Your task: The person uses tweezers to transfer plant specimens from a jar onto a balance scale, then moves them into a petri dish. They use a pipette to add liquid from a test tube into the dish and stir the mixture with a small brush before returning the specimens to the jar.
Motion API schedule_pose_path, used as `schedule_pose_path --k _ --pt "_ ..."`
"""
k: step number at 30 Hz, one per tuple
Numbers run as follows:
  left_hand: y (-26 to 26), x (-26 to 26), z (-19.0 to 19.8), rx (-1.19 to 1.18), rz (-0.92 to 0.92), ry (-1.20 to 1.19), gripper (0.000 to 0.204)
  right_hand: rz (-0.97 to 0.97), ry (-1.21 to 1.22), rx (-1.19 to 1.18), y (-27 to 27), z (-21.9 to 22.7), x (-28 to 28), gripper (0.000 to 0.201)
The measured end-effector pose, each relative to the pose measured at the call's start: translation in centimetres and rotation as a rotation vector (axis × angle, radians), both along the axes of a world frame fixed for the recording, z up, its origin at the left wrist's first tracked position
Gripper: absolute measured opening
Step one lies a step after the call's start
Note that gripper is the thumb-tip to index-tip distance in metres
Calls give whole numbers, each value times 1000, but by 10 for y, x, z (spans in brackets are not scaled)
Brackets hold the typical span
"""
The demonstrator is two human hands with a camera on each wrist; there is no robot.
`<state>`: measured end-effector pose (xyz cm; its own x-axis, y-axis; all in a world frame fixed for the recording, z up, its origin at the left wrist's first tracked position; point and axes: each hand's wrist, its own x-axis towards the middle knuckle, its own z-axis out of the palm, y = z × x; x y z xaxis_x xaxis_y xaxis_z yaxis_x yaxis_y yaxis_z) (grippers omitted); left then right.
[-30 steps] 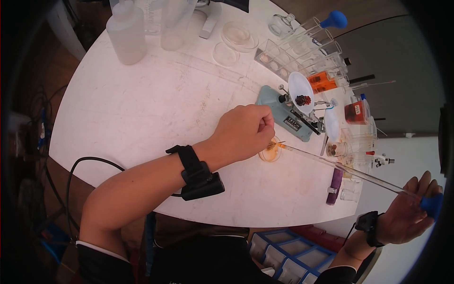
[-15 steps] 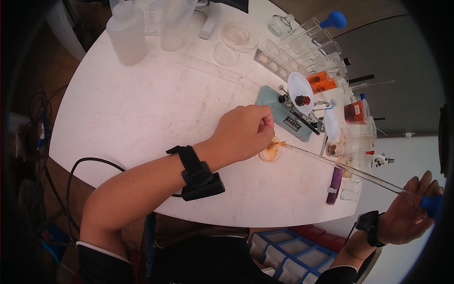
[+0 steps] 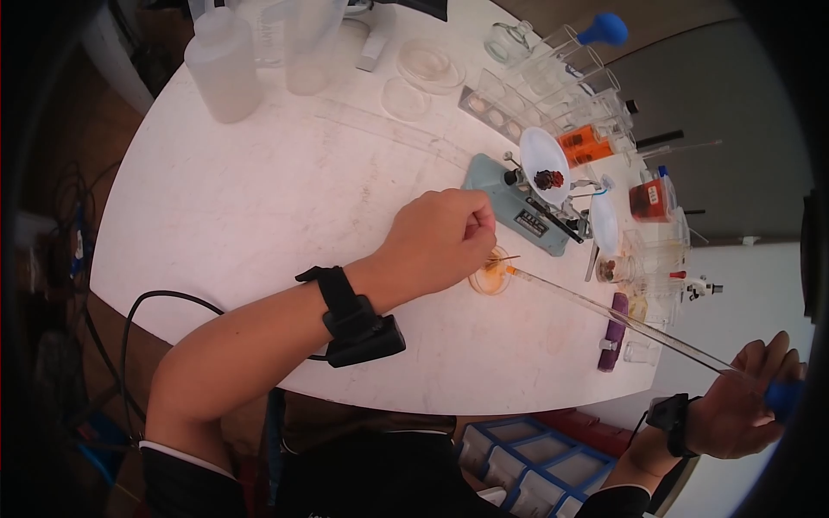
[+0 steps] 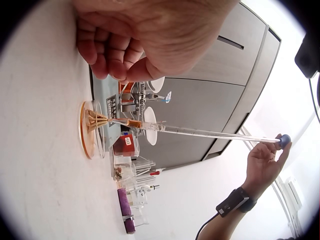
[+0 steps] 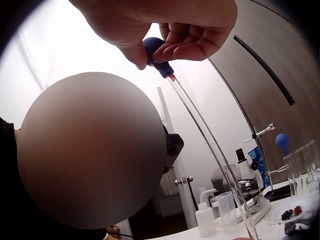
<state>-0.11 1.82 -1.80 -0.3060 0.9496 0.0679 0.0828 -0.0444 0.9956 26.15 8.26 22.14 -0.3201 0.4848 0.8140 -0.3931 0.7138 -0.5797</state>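
My left hand (image 3: pixel 436 237) is beside a petri dish (image 3: pixel 494 281), its fingers loosely curled. In the left wrist view the thumb tip meets the fingers, and nothing shows between them. The dish (image 4: pixel 84 145) contains amber material and a tan, fan-shaped bundle (image 4: pixel 95 120). A long glass pipette (image 3: pixel 604 308) slants from the dish to the right, with orange-brown liquid (image 4: pixel 132 123) near its lower end. High at the right, my right hand (image 3: pixel 738 410) grips the blue rubber bulb (image 5: pixel 156 55) on the pipette's upper end between thumb and fingers.
Behind the dish stands a balance (image 3: pixel 522 220) with dark red bits on one pan. A test tube rack (image 3: pixel 492 112), an orange beaker (image 3: pixel 587 145) and a purple object (image 3: pixel 613 332) line the right side. A white bottle (image 3: pixel 223 73) and petri dishes (image 3: pixel 430 66) stand farther back.
My right hand and the pipette's bulb end have shifted slightly down in the head view. The left hand keeps its place beside the dish; the whole scene drifts a little left.
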Motion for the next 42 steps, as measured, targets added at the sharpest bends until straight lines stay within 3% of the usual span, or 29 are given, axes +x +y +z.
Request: schedule_pose_path --k 7,15,26,33,38,42 --pt "2 0 -2 16 -25 -9 6 71 13 -72 4 -9 28 46" --pt "4 0 0 -28 -44 -15 7 -140 36 -143 23 -21 50 51" --pt "7 2 3 -86 -61 -68 7 2 115 -331 48 -39 76 51" --pt "6 1 9 -139 -53 -62 9 -48 173 -354 52 -45 70 37" --pt "10 6 9 -116 -37 -102 10 202 89 -322 78 -52 79 51" --pt "10 7 10 -119 -39 -106 10 273 47 -320 83 -54 79 60"
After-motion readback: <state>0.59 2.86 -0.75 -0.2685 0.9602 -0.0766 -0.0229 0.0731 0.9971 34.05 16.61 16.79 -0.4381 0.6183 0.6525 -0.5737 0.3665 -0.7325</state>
